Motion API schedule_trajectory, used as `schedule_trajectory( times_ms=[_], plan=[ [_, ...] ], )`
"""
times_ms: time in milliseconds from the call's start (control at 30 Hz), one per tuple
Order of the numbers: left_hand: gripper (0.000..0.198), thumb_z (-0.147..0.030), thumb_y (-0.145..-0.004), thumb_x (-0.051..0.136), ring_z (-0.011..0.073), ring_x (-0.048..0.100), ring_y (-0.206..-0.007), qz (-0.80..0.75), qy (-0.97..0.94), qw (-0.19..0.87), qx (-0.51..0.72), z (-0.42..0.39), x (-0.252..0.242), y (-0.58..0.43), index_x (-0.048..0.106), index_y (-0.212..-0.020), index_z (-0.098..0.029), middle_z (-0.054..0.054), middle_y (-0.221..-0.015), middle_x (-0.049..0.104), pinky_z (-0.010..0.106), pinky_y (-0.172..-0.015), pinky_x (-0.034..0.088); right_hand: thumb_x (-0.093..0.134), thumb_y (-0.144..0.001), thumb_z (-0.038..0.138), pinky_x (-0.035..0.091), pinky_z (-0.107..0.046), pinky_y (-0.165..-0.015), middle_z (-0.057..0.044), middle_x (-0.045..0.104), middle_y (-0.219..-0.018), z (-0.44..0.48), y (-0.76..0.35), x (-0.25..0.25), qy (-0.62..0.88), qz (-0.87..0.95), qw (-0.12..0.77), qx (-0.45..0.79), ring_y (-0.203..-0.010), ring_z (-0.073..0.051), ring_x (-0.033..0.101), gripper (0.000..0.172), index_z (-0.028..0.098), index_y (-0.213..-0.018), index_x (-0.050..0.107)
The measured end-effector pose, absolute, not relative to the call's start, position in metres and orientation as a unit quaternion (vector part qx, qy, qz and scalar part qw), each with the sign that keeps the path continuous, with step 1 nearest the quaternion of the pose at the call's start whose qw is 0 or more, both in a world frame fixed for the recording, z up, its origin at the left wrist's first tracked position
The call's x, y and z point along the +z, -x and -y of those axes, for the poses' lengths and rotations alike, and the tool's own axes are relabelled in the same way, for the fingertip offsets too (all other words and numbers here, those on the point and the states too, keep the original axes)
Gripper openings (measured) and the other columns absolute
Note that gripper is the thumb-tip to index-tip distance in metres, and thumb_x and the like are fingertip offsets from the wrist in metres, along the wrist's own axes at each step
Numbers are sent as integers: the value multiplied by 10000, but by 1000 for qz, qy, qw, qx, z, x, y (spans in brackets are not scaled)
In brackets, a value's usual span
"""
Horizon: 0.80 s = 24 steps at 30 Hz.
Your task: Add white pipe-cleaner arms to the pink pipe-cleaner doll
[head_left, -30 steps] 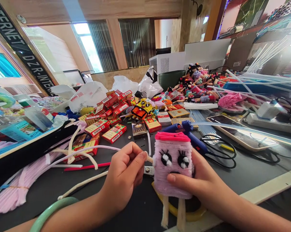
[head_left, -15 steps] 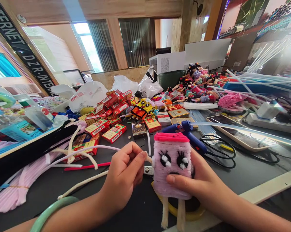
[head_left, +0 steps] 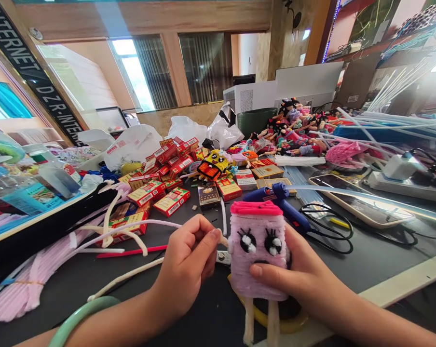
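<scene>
A pale pink fuzzy doll [head_left: 259, 231] with a hot pink top, black-and-white eyes and two cream legs stands upright in my right hand [head_left: 306, 270]. My right thumb lies across its front below the eyes, and the other fingers are behind it, hidden. At the doll's left side, my left hand [head_left: 191, 260] pinches a short cream pipe cleaner [head_left: 223, 240] between thumb and forefinger. A green bangle [head_left: 84, 315] circles my left forearm. Under the doll, a yellow roll [head_left: 293, 325] lies on the table, partly covered.
Red and yellow small boxes [head_left: 172, 201] are piled behind my left hand. A blue glue gun [head_left: 293, 212] with a black cord lies behind the doll, beside a phone [head_left: 359, 200]. Pink pipe cleaners [head_left: 26, 284] lie bundled at left; small dolls [head_left: 297, 125] are heaped at the back.
The whole view has shifted slightly. Both hands keep the same grip on the doll and the cream pipe cleaner, with hardly any movement.
</scene>
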<state>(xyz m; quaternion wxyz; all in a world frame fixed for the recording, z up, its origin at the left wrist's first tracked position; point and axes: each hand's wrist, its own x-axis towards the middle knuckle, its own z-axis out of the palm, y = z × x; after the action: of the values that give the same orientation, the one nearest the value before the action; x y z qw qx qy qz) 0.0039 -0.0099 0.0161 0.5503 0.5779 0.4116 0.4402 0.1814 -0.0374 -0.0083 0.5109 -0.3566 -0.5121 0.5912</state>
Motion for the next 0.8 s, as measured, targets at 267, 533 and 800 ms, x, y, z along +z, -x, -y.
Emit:
schedule_trajectory(
  times_ms=[267, 533, 800],
  plan=[
    [390, -484, -778, 684, 42, 282, -355, -413, -575, 554, 438, 10, 16, -3, 444, -649, -206, -113, -427, 364, 172, -369, 235, 800, -685, 246, 580, -327, -758, -22, 745, -980, 38, -181, -10, 361, 512, 517, 583, -880, -221, 709, 511, 231, -1140, 567],
    [392, -482, -771, 690, 38, 273, -356, -411, -568, 561, 439, 10, 16, -4, 439, -648, -207, -116, -427, 360, 168, -369, 227, 817, -698, 254, 569, -284, -761, -7, 746, -991, 39, -181, -12, 343, 508, 517, 597, -880, -188, 702, 510, 243, -1142, 565],
    [393, -477, -773, 691, 33, 275, -355, -406, -569, 565, 437, 9, 16, -4, 436, -649, -204, -120, -429, 354, 156, -364, 230, 815, -717, 246, 565, -251, -754, 4, 748, -1000, 38, -182, -16, 340, 503, 520, 601, -878, -170, 702, 512, 249, -1164, 565]
  ],
)
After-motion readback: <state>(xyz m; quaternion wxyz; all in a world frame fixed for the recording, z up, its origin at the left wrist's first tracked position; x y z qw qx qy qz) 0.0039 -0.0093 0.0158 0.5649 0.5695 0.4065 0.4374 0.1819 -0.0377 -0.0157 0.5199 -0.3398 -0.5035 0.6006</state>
